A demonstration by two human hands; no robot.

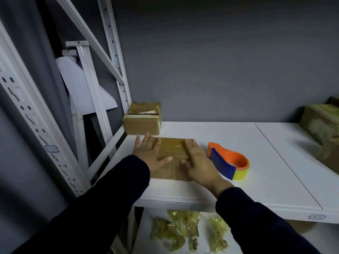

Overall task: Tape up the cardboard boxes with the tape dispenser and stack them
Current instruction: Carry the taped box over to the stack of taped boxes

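The cardboard box (174, 149) lies flat on the white shelf (238, 189), near its front left corner, and shiny tape already crosses its top. The left hand (150, 154) and the right hand (197, 160) both rest on the lid with straight fingers. The grip of each hand is wide and holds nothing; the palms only press down.

I judge that the step in hand is smoothing the tape, so the taping of this box looks nearly done.

The tape dispenser (229, 162) lies just beside the right hand, untouched. Behind the box, two taped boxes (143, 118) stand as a small stack against the rack post.

The next move probably calls for gripping the box at both sides, lifting it level, and placing it squarely on that stack. More boxes (322, 125) wait at the far right.
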